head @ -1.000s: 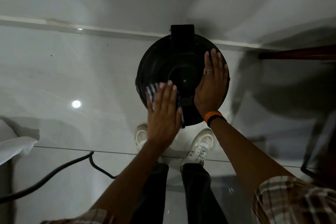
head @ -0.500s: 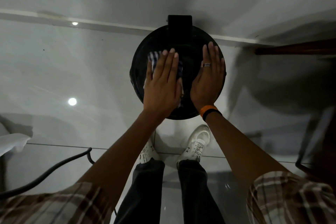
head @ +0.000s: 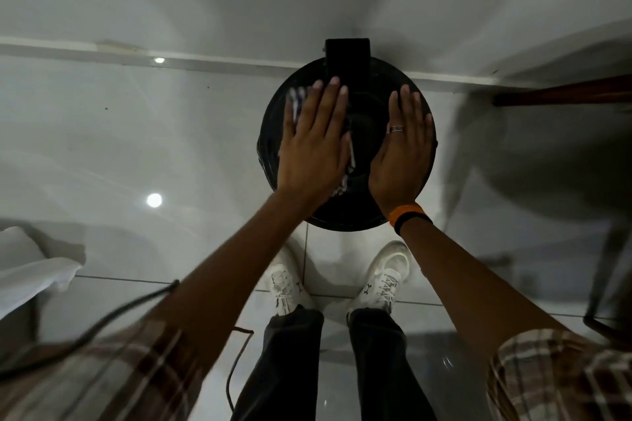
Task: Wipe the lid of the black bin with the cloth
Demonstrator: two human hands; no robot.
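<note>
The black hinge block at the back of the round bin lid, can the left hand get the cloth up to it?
Probably yes. The left hand, flat on the striped cloth, has fingertips near the black hinge block, with nothing between.

Left hand [head: 313,150] presses cloth [head: 297,102] on lid [head: 367,126].

lid [head: 369,161]: black, round, shut | cloth [head: 297,102]: striped, flat on lid's left

Glossy tiled floor [head: 102,154], possibly white.
</note>
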